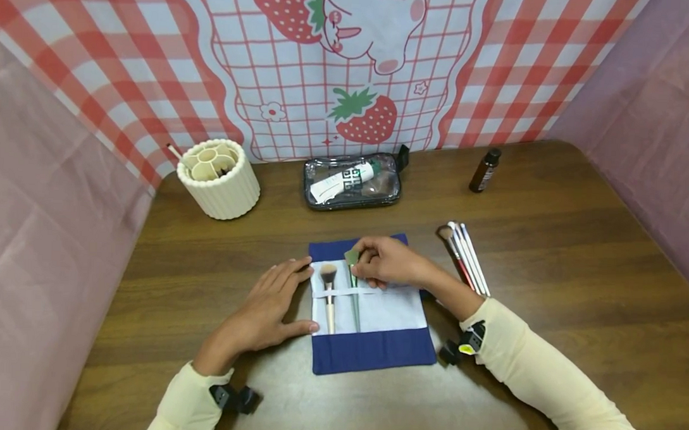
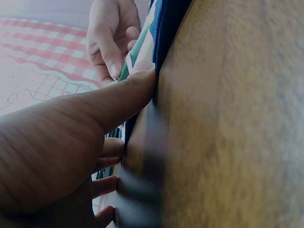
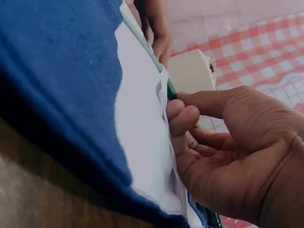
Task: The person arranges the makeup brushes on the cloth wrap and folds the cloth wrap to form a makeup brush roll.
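Fabric roll (image 1: 398,315): laid open on the worktop (image 1: 264,237), with a pale inner panel between navy end bands (image 1: 374,353). Green brush (image 1: 355,307): on the left half of the panel, with its handle under the white strap (image 1: 367,292) and down to the near navy band. Right hand (image 1: 385,264): clamped on the green brush just below the head, between thumb and fingers. Left hand (image 1: 273,301): flat at the left edge of the roll, with fingers extended, thumb apart from them and touching the edge. Beige brush (image 1: 330,312): left of the green brush, under the same strap. Loose brushes (image 1: 469,260): side by side, right of the roll. At the rear, left to right: ribbed cream holder (image 1: 228,195), clear pouch (image 1: 359,205) with white tube (image 1: 334,186) inside, standing dark bottle (image 1: 482,174).
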`<act>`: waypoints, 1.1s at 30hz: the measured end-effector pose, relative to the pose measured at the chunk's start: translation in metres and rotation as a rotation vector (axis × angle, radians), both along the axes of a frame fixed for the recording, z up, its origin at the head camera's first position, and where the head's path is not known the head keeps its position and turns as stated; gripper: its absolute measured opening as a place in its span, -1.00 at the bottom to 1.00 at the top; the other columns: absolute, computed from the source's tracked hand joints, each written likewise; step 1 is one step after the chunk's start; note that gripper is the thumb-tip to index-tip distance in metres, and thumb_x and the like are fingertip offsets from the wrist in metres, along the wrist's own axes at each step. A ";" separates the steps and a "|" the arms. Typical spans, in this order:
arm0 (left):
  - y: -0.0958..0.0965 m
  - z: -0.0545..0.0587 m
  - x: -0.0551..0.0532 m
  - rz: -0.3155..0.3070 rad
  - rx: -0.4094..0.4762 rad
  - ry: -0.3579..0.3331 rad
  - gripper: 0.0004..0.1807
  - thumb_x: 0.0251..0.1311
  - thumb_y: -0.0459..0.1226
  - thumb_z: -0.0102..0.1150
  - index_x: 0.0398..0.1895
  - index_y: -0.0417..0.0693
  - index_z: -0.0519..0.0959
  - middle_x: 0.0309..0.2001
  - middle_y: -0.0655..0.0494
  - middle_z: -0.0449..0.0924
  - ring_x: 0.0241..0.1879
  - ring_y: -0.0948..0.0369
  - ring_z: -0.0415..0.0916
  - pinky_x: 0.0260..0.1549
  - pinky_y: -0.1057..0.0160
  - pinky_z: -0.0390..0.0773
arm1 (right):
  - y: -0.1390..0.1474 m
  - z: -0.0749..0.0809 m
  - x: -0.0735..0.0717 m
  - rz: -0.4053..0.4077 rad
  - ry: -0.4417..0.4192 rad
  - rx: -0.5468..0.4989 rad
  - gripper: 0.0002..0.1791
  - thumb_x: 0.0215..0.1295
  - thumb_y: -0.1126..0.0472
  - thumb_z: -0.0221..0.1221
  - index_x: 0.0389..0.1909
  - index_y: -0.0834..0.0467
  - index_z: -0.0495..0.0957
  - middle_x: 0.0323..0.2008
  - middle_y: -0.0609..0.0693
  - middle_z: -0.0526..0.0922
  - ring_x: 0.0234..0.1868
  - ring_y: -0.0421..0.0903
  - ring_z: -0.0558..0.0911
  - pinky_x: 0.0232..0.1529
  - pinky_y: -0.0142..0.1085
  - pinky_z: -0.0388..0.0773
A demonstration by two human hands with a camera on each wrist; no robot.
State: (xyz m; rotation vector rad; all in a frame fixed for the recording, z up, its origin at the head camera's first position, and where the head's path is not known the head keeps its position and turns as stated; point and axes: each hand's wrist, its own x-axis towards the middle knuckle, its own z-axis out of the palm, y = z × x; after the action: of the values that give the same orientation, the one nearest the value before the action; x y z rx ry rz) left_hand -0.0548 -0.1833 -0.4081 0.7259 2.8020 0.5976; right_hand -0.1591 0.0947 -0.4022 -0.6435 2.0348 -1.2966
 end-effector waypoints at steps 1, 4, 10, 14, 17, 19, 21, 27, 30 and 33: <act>0.000 0.000 0.000 0.000 0.001 0.001 0.07 0.17 0.29 0.23 0.58 -0.10 0.09 0.61 0.07 -0.14 0.56 0.00 -0.18 0.48 -0.10 -0.14 | 0.000 0.001 0.001 0.008 0.039 0.032 -0.71 0.39 0.18 0.27 0.03 0.20 0.50 -0.42 0.08 0.64 -0.57 -0.06 0.58 -0.55 -0.24 0.55; 0.000 0.000 0.000 0.000 0.002 0.002 0.07 0.17 0.29 0.24 0.57 -0.11 0.10 0.61 0.07 -0.13 0.56 0.00 -0.17 0.48 -0.10 -0.13 | -0.001 0.005 0.005 0.056 0.196 0.143 -0.73 0.34 0.12 0.32 -0.03 0.14 0.57 -0.38 -0.06 0.65 -0.49 -0.14 0.58 -0.44 -0.27 0.55; 0.001 0.001 0.000 -0.001 -0.003 0.009 0.08 0.16 0.28 0.26 0.57 -0.11 0.10 0.61 0.06 -0.13 0.56 -0.02 -0.16 0.48 -0.11 -0.13 | 0.001 0.013 0.008 0.134 0.406 0.242 -0.75 0.36 0.06 0.29 -0.05 0.11 0.64 -0.46 -0.17 0.58 -0.50 -0.23 0.49 -0.39 -0.31 0.48; 0.001 0.002 0.000 -0.004 0.000 0.005 0.08 0.17 0.27 0.26 0.57 -0.12 0.10 0.61 0.05 -0.13 0.56 -0.04 -0.16 0.48 -0.11 -0.13 | 0.011 0.021 0.009 0.112 0.475 0.249 -0.70 0.46 0.06 0.19 0.06 0.15 0.63 -0.46 -0.14 0.57 -0.51 -0.24 0.48 -0.43 -0.31 0.46; 0.001 0.003 0.001 -0.006 0.003 0.005 0.07 0.17 0.27 0.26 0.57 -0.13 0.10 0.61 0.05 -0.13 0.56 -0.03 -0.16 0.48 -0.11 -0.13 | 0.024 0.031 0.007 0.016 0.561 0.289 -0.72 0.47 0.08 0.18 0.05 0.15 0.63 -0.41 -0.13 0.61 -0.47 -0.24 0.52 -0.43 -0.29 0.49; 0.001 0.002 0.001 -0.008 0.003 0.010 0.07 0.18 0.27 0.25 0.57 -0.13 0.09 0.61 0.05 -0.13 0.56 -0.03 -0.17 0.48 -0.11 -0.13 | 0.035 0.038 0.005 -0.066 0.614 0.345 -0.73 0.47 0.10 0.19 0.02 0.18 0.62 -0.37 -0.08 0.65 -0.43 -0.21 0.57 -0.43 -0.27 0.53; 0.001 0.002 0.002 -0.010 0.004 0.014 0.07 0.18 0.27 0.25 0.57 -0.14 0.09 0.61 0.04 -0.13 0.56 -0.03 -0.17 0.48 -0.11 -0.13 | 0.047 0.043 0.002 -0.138 0.664 0.421 -0.74 0.45 0.12 0.20 0.00 0.21 0.60 -0.33 -0.01 0.69 -0.39 -0.15 0.63 -0.41 -0.22 0.57; 0.000 0.002 0.002 -0.013 0.005 0.013 0.07 0.18 0.25 0.26 0.57 -0.15 0.10 0.60 0.02 -0.13 0.56 -0.04 -0.17 0.48 -0.11 -0.14 | 0.086 0.052 -0.005 -0.261 0.714 0.716 -0.76 0.39 0.14 0.24 -0.17 0.25 0.49 -0.38 0.14 0.64 -0.38 0.08 0.63 -0.38 0.00 0.57; 0.001 0.002 0.002 -0.015 0.007 0.011 0.07 0.19 0.25 0.26 0.57 -0.15 0.09 0.61 0.03 -0.13 0.56 -0.03 -0.17 0.48 -0.10 -0.15 | 0.097 0.054 -0.006 -0.270 0.709 0.803 -0.73 0.36 0.13 0.26 -0.32 0.26 0.46 -0.50 0.15 0.56 -0.43 0.16 0.62 -0.42 0.06 0.54; 0.001 0.002 0.002 -0.017 0.010 0.011 0.06 0.19 0.25 0.26 0.57 -0.15 0.09 0.61 0.03 -0.13 0.56 -0.03 -0.18 0.48 -0.10 -0.15 | 0.102 0.054 -0.007 -0.264 0.649 0.836 -0.70 0.34 0.11 0.28 -0.42 0.24 0.47 -0.57 0.10 0.52 -0.50 0.10 0.60 -0.50 0.00 0.51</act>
State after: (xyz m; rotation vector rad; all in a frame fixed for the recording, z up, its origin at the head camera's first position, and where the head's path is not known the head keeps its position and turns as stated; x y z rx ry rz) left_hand -0.0528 -0.1823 -0.4064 0.7563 2.8021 0.6074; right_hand -0.1664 0.1970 -0.3477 -0.4158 2.9681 -0.2347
